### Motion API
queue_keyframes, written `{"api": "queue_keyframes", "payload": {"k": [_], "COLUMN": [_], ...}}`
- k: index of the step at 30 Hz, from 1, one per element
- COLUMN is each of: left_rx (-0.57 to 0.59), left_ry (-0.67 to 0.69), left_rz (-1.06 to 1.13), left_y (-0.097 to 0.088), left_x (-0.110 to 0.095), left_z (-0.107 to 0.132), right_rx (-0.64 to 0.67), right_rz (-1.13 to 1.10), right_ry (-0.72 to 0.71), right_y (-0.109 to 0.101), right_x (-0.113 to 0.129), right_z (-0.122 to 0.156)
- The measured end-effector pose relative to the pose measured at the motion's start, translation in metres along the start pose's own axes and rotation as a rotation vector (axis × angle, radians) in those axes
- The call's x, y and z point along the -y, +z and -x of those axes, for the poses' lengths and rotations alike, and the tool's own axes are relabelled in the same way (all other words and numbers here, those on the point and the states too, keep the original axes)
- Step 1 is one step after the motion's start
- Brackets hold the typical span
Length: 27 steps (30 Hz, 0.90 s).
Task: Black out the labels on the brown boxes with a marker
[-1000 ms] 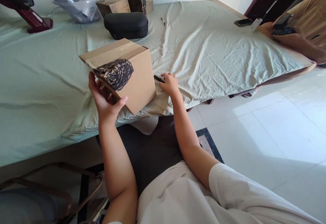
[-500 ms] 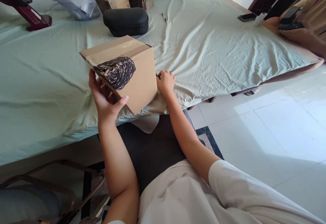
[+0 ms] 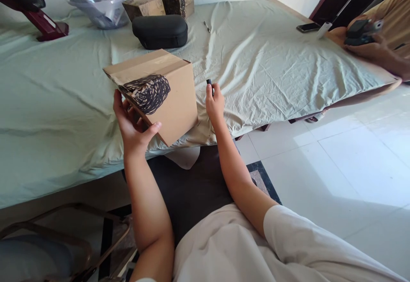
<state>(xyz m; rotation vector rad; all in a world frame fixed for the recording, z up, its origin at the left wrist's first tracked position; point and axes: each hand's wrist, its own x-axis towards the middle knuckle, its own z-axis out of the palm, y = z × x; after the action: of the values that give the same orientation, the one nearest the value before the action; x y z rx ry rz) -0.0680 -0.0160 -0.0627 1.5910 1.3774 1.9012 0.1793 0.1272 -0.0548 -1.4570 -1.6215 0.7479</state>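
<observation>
A brown cardboard box (image 3: 179,98) rests tilted near the front edge of the cloth-covered table. Dense black scribble (image 3: 149,92) covers a corner area on its left. My left hand (image 3: 133,128) grips the box's lower left side, thumb on the near face and fingers behind the edge. To the right of the box, my right hand (image 3: 215,102) is closed around a black marker (image 3: 209,82), whose dark end sticks up past the fingers. That hand is apart from the box.
Behind the box lie a black zip case (image 3: 160,32), two scribbled boxes (image 3: 177,0) and a clear plastic basket (image 3: 102,17). A dark red stand (image 3: 51,27) is at far left. At right are a phone (image 3: 308,27) and another person's hands (image 3: 368,47) holding a dark device.
My right hand has moved up and slightly right, away from the box's side, with the marker now upright. My left hand and the box stay about the same.
</observation>
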Motion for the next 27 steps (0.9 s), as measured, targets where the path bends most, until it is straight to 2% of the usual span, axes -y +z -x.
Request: {"api": "queue_keyframes", "payload": {"k": [5,12,15,17,19,21,22,24,26,27], "left_rx": [-0.005,-0.004,-0.02,-0.028,-0.042,-0.063,-0.073,-0.084,-0.116,-0.137], "left_ry": [0.001,0.041,0.042,0.051,0.081,0.108,0.105,0.03,-0.134,-0.222], "left_rz": [0.02,0.078,0.078,0.079,0.096,0.124,0.135,0.138,-0.002,-0.111], "left_y": [0.0,0.005,0.006,0.008,0.013,0.019,0.021,0.02,0.014,0.009], "left_x": [0.0,-0.002,-0.001,0.001,0.003,0.005,0.006,0.009,0.013,0.017], "left_z": [0.001,0.0,-0.001,-0.003,-0.005,-0.007,-0.008,-0.008,-0.005,-0.002], "right_rx": [-0.018,-0.024,0.01,0.145,0.419,0.675,0.761,0.84,0.816,0.773], "right_rz": [0.018,0.161,0.187,0.059,-0.195,-0.418,-0.503,-0.632,-0.674,-0.617], "right_ry": [-0.045,0.151,0.109,-0.03,-0.181,-0.242,-0.239,-0.209,-0.195,-0.212], "right_y": [-0.001,0.003,-0.007,-0.02,-0.033,-0.04,-0.04,-0.036,-0.029,-0.025], "right_x": [-0.005,-0.002,0.001,0.004,0.008,0.013,0.015,0.017,0.019,0.019], "right_z": [-0.004,-0.006,-0.006,-0.007,-0.007,-0.004,-0.001,0.004,0.008,0.008]}}
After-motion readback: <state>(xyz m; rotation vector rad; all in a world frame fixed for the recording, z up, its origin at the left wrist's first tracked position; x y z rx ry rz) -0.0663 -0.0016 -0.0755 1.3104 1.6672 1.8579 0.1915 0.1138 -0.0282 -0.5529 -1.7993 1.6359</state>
